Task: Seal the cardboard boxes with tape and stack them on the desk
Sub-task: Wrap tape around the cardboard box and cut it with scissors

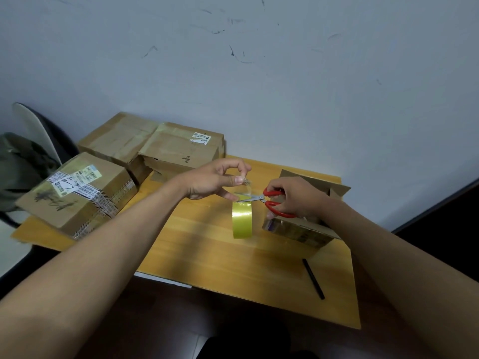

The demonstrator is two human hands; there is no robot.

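Note:
My left hand (pixel 215 181) pinches the free end of a clear tape strip above the desk. The yellow tape roll (pixel 242 220) hangs from that strip, just over the wooden desk (pixel 207 250). My right hand (pixel 293 196) grips red-handled scissors (pixel 272 202), whose blades meet the strip right above the roll. A small cardboard box (pixel 298 229) with raised flaps sits under my right hand. Three cardboard boxes lie at the left: a near one (pixel 77 200) with printed tape, a flat one (pixel 116 141) behind it, and one (pixel 181 151) with a white label.
A black pen (pixel 313 278) lies near the desk's front right edge. A chair (pixel 33 125) with a dark bag (pixel 18 161) on it stands at the left. A scuffed white wall rises behind the desk. Dark floor shows below the front edge.

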